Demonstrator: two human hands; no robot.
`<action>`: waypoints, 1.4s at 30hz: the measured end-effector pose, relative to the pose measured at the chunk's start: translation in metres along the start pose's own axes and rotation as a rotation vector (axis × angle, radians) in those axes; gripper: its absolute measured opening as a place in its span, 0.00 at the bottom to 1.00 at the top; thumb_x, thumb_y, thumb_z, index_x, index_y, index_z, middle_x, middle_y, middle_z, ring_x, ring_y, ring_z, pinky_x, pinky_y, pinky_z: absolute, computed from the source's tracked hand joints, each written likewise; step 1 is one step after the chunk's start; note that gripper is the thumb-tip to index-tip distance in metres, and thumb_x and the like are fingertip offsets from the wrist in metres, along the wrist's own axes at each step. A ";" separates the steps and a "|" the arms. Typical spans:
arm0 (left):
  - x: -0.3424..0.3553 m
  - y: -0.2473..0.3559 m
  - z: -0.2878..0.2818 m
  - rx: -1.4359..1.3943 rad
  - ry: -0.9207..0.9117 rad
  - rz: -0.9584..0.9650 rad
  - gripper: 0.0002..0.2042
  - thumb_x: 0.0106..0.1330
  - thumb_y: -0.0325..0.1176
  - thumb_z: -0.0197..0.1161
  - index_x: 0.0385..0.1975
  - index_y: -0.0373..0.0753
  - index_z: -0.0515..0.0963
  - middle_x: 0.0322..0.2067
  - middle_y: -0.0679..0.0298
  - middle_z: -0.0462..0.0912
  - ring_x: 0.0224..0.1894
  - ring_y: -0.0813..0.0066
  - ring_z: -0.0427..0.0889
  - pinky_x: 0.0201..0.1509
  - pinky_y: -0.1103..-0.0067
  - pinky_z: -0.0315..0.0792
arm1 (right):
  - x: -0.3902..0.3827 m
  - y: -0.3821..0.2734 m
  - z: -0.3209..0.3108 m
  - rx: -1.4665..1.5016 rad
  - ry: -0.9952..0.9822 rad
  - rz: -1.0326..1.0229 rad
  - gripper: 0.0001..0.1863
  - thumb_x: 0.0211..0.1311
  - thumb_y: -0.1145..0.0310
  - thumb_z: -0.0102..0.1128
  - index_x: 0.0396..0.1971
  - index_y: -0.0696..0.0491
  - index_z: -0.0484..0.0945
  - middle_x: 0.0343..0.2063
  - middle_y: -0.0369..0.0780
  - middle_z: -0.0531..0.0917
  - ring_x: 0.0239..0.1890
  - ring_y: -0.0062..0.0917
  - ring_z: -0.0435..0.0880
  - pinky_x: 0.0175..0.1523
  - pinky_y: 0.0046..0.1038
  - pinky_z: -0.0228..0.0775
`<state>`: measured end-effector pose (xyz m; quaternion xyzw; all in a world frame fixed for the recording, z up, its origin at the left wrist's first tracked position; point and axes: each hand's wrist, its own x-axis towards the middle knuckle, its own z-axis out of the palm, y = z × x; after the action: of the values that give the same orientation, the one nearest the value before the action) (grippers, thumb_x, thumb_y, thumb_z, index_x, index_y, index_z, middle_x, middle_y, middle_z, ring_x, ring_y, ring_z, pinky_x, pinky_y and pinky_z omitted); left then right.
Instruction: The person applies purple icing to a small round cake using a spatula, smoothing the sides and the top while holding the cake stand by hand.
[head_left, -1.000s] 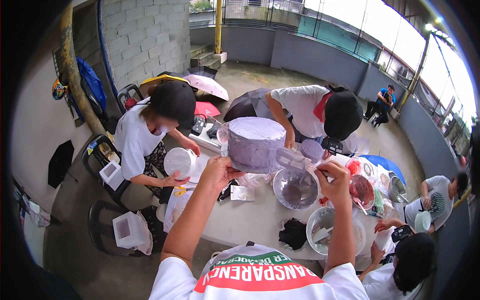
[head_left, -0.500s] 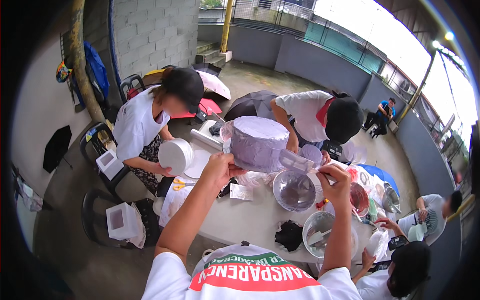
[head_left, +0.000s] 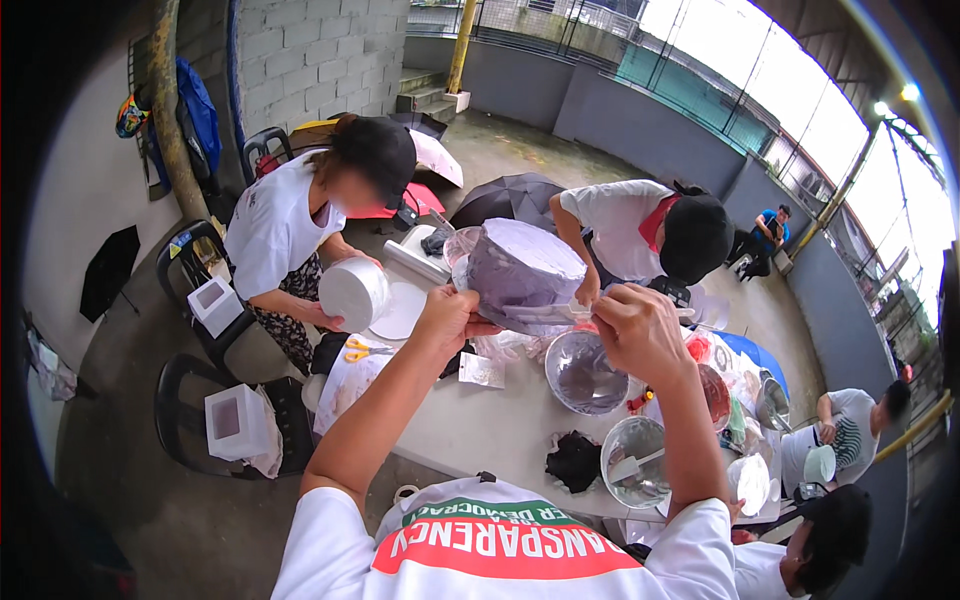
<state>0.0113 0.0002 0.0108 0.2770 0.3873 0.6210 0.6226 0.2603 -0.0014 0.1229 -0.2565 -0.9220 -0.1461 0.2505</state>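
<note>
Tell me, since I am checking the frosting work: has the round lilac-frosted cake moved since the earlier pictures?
Cannot tell. The round lilac-frosted cake is raised above the white table, as before; the head camera itself shifted, so no real movement is evident.

Soft daylight pours in from the open side at upper right, where the sky blows out white. A lamp (head_left: 908, 92) glares there too. Shadows stay faint. The fisheye bends walls, and the rim falls to black. Focus is fairly sharp.
</note>
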 end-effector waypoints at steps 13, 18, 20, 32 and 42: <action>-0.007 0.001 -0.013 -0.034 0.020 0.014 0.10 0.54 0.21 0.49 0.35 0.21 0.66 0.29 0.45 0.79 0.26 0.57 0.84 0.28 0.70 0.83 | 0.025 -0.001 -0.035 0.127 -0.006 0.025 0.04 0.42 0.79 0.63 0.21 0.56 0.78 0.20 0.40 0.78 0.22 0.32 0.79 0.27 0.29 0.70; -0.012 0.005 -0.011 -0.016 -0.010 0.019 0.10 0.54 0.21 0.48 0.34 0.21 0.68 0.29 0.45 0.80 0.26 0.59 0.84 0.28 0.71 0.83 | 0.022 -0.008 -0.003 0.069 -0.068 0.007 0.02 0.43 0.76 0.60 0.18 0.56 0.76 0.20 0.40 0.77 0.26 0.37 0.79 0.30 0.35 0.70; -0.012 0.005 -0.014 -0.026 0.007 0.007 0.10 0.54 0.21 0.48 0.34 0.21 0.68 0.29 0.45 0.80 0.26 0.59 0.84 0.29 0.71 0.83 | 0.025 -0.005 -0.010 0.081 -0.035 0.040 0.02 0.44 0.76 0.60 0.18 0.56 0.76 0.20 0.40 0.77 0.26 0.37 0.79 0.30 0.35 0.70; -0.011 0.007 -0.021 -0.054 -0.036 -0.019 0.11 0.55 0.21 0.47 0.36 0.20 0.67 0.30 0.44 0.79 0.28 0.57 0.84 0.30 0.70 0.83 | 0.018 -0.004 -0.020 0.106 -0.059 -0.033 0.04 0.40 0.77 0.61 0.17 0.55 0.74 0.19 0.39 0.76 0.25 0.35 0.78 0.30 0.35 0.69; -0.006 -0.001 -0.033 -0.057 -0.060 -0.042 0.12 0.54 0.21 0.48 0.36 0.19 0.66 0.29 0.46 0.79 0.28 0.58 0.84 0.29 0.68 0.83 | 0.022 0.016 -0.056 0.185 0.105 0.057 0.05 0.40 0.77 0.63 0.20 0.56 0.76 0.20 0.40 0.77 0.26 0.35 0.78 0.29 0.34 0.69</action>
<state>-0.0152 -0.0106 -0.0077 0.2694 0.3563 0.6100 0.6545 0.2741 -0.0015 0.1835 -0.2502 -0.9095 -0.0664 0.3252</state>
